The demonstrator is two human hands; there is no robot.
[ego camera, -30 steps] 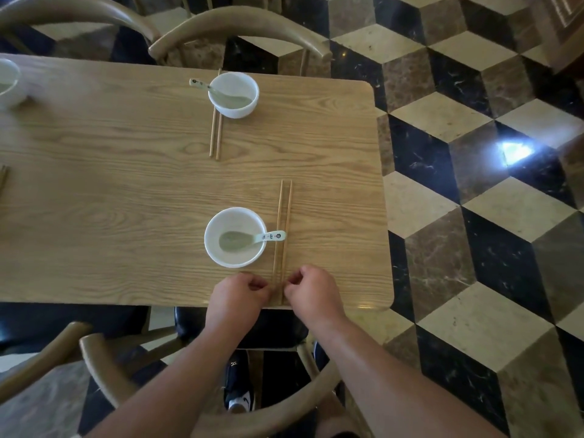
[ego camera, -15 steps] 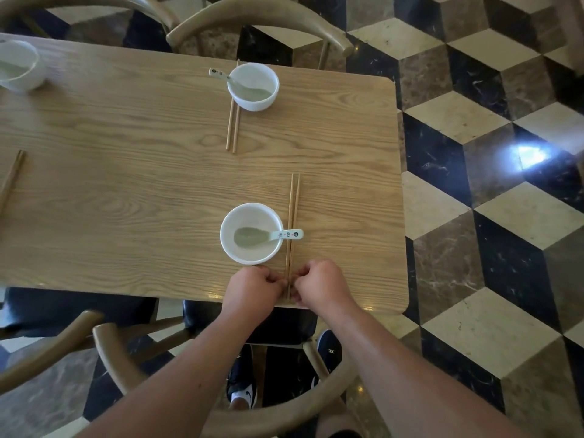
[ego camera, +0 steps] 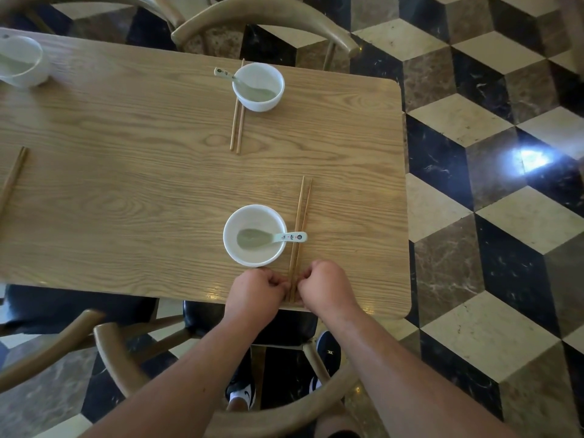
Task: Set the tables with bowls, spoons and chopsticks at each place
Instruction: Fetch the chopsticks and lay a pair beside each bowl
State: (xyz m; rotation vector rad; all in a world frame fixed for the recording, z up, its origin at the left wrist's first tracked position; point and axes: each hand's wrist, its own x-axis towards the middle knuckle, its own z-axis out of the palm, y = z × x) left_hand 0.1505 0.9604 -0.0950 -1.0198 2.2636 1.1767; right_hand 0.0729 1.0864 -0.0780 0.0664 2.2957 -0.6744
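Observation:
On the wooden table (ego camera: 142, 191) a white bowl (ego camera: 255, 235) stands near the front edge with a pale green spoon (ego camera: 268, 238) in it, handle pointing right. A pair of wooden chopsticks (ego camera: 300, 222) lies just right of the bowl, under the spoon handle. My left hand (ego camera: 254, 294) and my right hand (ego camera: 325, 287) pinch the chopsticks' near ends from either side. A second bowl (ego camera: 258, 86) with a spoon (ego camera: 226, 74) and chopsticks (ego camera: 237, 121) sits at the far place.
A third bowl (ego camera: 22, 63) stands at the far left corner and another chopstick pair (ego camera: 12, 177) lies at the left edge. Curved wooden chairs stand at the far side (ego camera: 268, 17) and below my arms (ego camera: 126, 368). Patterned tile floor (ego camera: 489, 216) lies to the right.
My hands have drawn closer together on the chopsticks' near ends, and the two sticks now lie tighter and straighter. The view has shifted slightly.

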